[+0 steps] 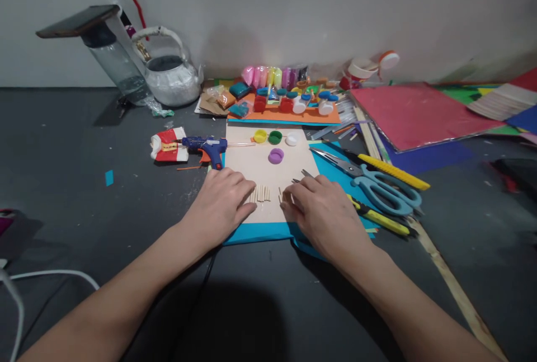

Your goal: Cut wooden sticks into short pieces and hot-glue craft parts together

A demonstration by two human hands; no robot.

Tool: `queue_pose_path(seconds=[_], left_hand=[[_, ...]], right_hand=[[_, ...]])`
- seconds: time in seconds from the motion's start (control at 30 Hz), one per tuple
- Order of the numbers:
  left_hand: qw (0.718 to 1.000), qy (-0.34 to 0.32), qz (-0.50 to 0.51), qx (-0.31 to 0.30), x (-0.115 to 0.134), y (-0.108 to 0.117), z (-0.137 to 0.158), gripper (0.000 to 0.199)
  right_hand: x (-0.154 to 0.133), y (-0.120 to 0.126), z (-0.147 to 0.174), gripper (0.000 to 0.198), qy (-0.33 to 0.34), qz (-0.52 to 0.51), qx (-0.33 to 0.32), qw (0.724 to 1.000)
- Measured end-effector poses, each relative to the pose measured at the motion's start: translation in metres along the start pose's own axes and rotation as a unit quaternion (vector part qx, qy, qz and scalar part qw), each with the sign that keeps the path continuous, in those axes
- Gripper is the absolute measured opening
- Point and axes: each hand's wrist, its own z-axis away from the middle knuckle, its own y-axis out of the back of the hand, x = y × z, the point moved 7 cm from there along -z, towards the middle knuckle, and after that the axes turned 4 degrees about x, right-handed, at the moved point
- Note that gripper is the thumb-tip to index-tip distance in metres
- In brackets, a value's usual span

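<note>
A row of short wooden sticks (263,193) lies on a pale board (268,214) with blue sheets under it. My left hand (224,197) rests at the row's left end, thumb and forefinger apart, touching the nearest sticks. Right of the row, my right hand (319,205) has its fingers curled together at the board, with a couple of short sticks (281,194) at the fingertips. Farther up the board sit small caps: yellow (260,136), green (275,137), white (292,139) and purple (276,156). Metal tips of a tool (306,174) show behind my right fingers.
A blue glue gun (210,148) lies at the board's left edge. Blue-handled scissors (377,186) and yellow cutters (392,170) lie to the right. Paint pots (299,104), a kettle (173,79), a leaning bottle (121,65) and a red sheet (419,110) stand or lie behind.
</note>
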Motion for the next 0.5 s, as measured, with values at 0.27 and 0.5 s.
queue_pose_path(seconds=[0.27, 0.5], left_hand=[[1.0, -0.001, -0.003, 0.003, -0.0006, -0.0015, 0.0, 0.017], [1.0, -0.001, 0.001, 0.001, 0.0004, -0.0019, 0.0001, 0.018]], right_hand=[[-0.0038, -0.0022, -0.0001, 0.016, 0.011, -0.054, 0.016, 0.998], [-0.0088, -0.0024, -0.0035, 0.021, 0.032, -0.06, 0.034, 0.997]])
